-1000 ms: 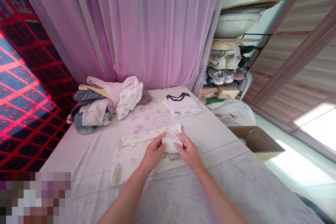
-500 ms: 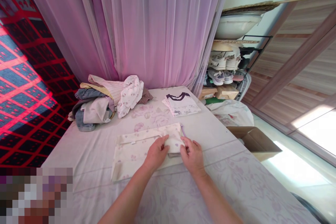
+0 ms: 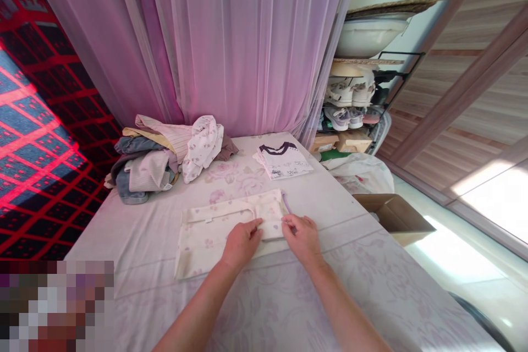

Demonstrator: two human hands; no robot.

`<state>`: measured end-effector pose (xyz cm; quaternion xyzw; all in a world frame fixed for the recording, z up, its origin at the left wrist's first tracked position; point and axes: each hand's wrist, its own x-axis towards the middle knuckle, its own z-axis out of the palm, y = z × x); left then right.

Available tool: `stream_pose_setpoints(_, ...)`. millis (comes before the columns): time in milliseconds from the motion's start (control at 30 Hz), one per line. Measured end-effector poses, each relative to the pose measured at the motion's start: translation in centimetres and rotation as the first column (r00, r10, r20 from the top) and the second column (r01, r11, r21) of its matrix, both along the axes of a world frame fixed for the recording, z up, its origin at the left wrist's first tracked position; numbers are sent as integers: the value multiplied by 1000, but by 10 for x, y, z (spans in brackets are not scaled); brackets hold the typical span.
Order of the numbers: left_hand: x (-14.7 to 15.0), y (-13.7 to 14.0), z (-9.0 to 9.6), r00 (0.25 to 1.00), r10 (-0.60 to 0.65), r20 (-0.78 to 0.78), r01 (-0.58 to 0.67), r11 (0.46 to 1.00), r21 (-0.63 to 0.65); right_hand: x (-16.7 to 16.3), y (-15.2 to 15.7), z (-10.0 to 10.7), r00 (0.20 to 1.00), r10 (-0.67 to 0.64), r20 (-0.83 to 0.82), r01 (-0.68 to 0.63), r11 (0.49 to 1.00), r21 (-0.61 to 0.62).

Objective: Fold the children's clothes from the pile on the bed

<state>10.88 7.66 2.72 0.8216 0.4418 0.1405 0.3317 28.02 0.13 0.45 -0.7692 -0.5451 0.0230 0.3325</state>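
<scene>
A cream top (image 3: 214, 242) with a faint pink and purple print lies flat on the bed, its right part folded inward. A small white tag shows at its opening. My left hand (image 3: 242, 241) rests on the folded part, thumb and forefinger close together on the cloth. At the top's right edge, my right hand (image 3: 302, 235) pinches the fabric between thumb and fingers. A thin purple trim (image 3: 286, 202) sticks out beside that edge. Further back sits a folded white T-shirt (image 3: 285, 161) with a dark neckband, on top of other folded cloth.
A heap of crumpled clothes (image 3: 152, 162) lies at the back left of the bed (image 3: 136, 253). Purple curtains (image 3: 239, 55) hang behind. Off the right side stand an open cardboard box (image 3: 394, 217), a white plastic bag (image 3: 363, 173) and a rack with shoes (image 3: 350, 118).
The folded right part of the top lies flatter, and its lower edge sits straighter. My left hand's thumb and forefinger have drawn closer together. The view has shifted slightly.
</scene>
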Motion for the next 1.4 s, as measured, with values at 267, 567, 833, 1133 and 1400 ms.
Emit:
stream_pose_setpoints(267,1,-9,-6,991,-118,-71,136,906,402,1,9,14,993,81,87,-88,993,74)
stream_pose_setpoints(567,8,-18,-40,931,-227,-285,330,859,391,-7,44,4,952,265,152,-184,895,-406)
stream_pose_setpoints(833,4,-25,-32,920,-179,-349,317,863,394,-11,45,19,960,227,166,-130,883,-452)
stream_pose_setpoints(1133,-73,-10,-22,955,64,-291,103,847,521,-34,41,7,900,410,148,-301,830,-470)
stream_pose_setpoints(1400,-166,32,-4,812,492,-314,-460,870,176,-41,36,11,922,299,245,-191,904,-383)
